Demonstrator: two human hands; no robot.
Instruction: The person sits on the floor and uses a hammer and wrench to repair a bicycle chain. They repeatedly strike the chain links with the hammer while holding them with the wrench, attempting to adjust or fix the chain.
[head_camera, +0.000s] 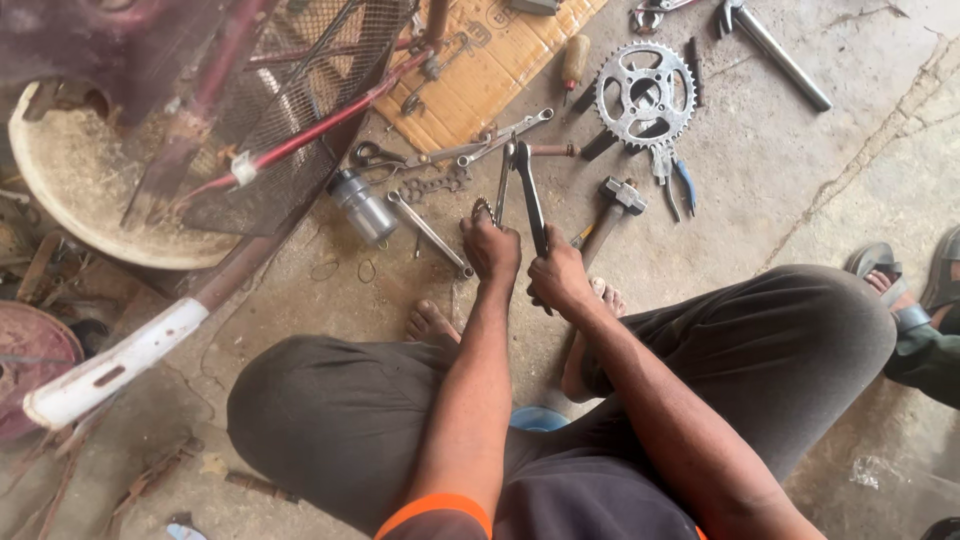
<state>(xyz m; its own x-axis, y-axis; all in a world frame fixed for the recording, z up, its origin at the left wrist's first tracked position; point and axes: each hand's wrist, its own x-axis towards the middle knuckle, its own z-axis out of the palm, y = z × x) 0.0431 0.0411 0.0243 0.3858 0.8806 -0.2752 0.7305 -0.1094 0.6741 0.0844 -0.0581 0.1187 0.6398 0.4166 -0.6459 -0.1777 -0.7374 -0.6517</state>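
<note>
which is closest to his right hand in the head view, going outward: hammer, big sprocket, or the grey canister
From the right hand:
1. Hammer, just up and to the right, on the floor.
2. Grey canister, off to the left, past the left hand.
3. Big sprocket, farthest, up top beside the cardboard.

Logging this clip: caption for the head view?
Left hand and right hand grip dark metal wrenches beside a toothed steel chainring.

I see matt black metal on the crank arm (530, 195) w/ dull steel wrench (502, 185) beside it. Chainring (645, 95): bright, toothed metal. Hammer (612, 210): wood handle, worn steel head. Floor (800, 170) is rough, cracked concrete; cardboard (500, 60) matt, creased. Canister (362, 207) smooth, semi-gloss metal.
</note>
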